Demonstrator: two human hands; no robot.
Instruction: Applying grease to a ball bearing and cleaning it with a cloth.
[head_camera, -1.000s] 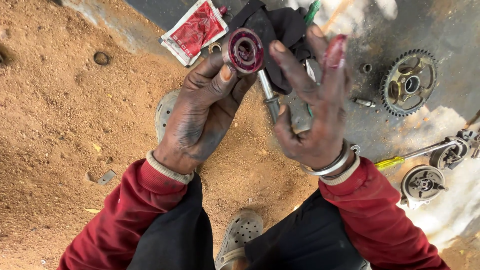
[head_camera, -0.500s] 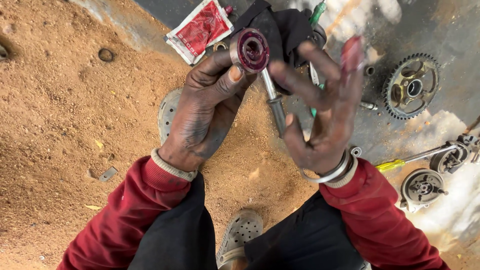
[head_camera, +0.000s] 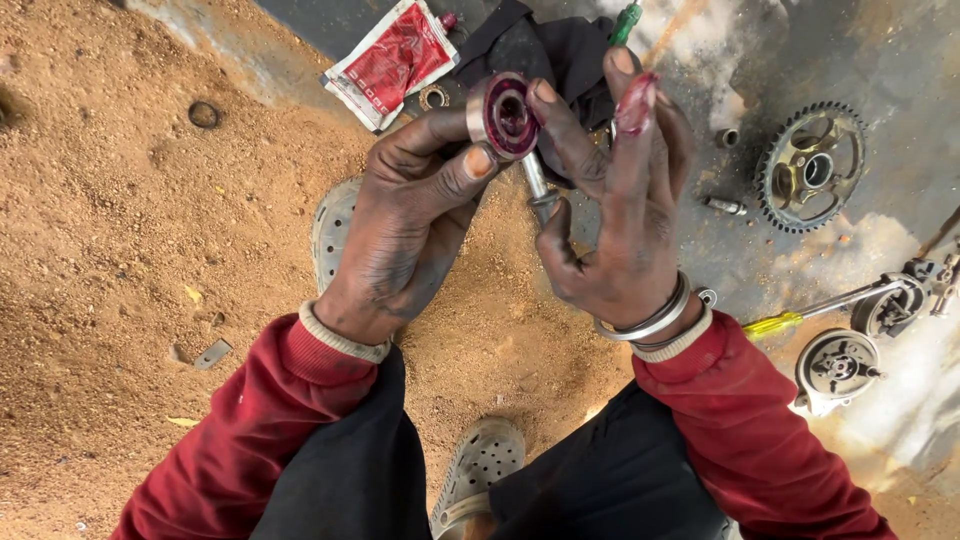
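A: Where's the bearing (head_camera: 503, 115)?
B: Upper centre, pinched in left hand (head_camera: 415, 215) fingers. Right hand (head_camera: 610, 215) half-open, greasy fingertip (head_camera: 636, 100) raised.
A: Advice?
B: Probably spread grease evenly, away from sand (head_camera: 110, 250).

outdoor repair workshop | sandy dirt ground (head_camera: 120, 260) | sprocket (head_camera: 812, 166), screwdriver (head_camera: 800, 318), hub parts (head_camera: 838, 370) strewn about

Both arms wear dark red sleeves with pale ribbed cuffs at the wrists. The left hand (head_camera: 405, 235) and right hand (head_camera: 610, 220) are bare and smeared with dark grime. Silver metal bangles (head_camera: 650, 322) circle the right wrist just above its cuff. Red grease coats one right fingertip (head_camera: 637, 103).
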